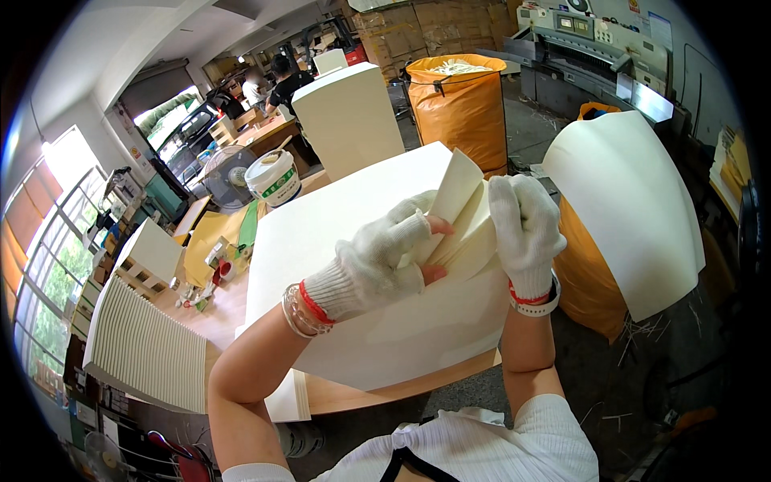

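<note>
A large stack of cream-white paper sheets (329,217) lies on the wooden table in front of me. At its right side several sheets (458,189) are bent up and fanned into curled layers. My left hand (377,253), in a white knit glove with bare fingertips, is closed on these bent sheets, thumb and fingers on their left side. Curled into a fist at their right edge is my gloved right hand (526,229); its fingertips are hidden, and it seems to pinch the sheet edges.
A big loose white sheet (634,209) drapes over an orange bag at right. Another orange bag (458,104) of paper scraps stands beyond the table. A white bucket (273,178), a fan (227,173) and a ridged paper stack (144,345) are at left. Two people work far back.
</note>
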`<state>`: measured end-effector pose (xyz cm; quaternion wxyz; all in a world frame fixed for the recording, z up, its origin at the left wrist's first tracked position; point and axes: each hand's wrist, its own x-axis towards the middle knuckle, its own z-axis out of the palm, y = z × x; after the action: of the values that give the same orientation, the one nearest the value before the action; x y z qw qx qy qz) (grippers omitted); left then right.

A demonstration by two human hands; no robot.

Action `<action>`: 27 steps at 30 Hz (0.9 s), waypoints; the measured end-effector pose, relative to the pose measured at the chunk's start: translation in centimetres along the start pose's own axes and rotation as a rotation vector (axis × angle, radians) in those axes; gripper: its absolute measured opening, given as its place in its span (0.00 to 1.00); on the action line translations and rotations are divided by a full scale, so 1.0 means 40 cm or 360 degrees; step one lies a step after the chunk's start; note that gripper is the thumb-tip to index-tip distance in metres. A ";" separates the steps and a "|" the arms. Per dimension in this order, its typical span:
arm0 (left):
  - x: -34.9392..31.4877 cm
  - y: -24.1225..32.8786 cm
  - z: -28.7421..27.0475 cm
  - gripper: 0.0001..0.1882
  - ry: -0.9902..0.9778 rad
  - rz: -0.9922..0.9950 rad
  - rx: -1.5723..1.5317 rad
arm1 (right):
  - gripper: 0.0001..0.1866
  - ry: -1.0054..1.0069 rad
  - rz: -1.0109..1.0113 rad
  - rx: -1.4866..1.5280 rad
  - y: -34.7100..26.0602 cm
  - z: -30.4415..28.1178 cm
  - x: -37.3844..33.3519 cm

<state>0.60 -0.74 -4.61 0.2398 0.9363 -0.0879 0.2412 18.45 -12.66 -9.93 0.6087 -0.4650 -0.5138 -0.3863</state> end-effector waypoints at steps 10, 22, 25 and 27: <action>-0.001 0.000 -0.004 0.26 -0.0129 -0.0060 0.0124 | 0.06 -0.0125 0.0404 0.0110 -0.012 -0.012 0.013; 0.009 0.004 -0.021 0.24 -0.0317 -0.0123 0.0019 | 0.12 -0.0079 0.0475 0.0175 -0.019 -0.006 0.012; 0.005 0.000 -0.005 0.24 -0.0091 0.0073 0.0065 | 0.11 -0.0091 0.0479 0.0133 -0.020 -0.007 0.015; 0.003 0.005 0.001 0.24 -0.0004 0.0062 0.0094 | 0.10 -0.0076 0.0460 0.0143 -0.020 -0.007 0.014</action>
<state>0.66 -0.94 -4.48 0.2071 0.9414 -0.0994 0.2471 17.87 -13.12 -9.26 0.6659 -0.5153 -0.4726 -0.2601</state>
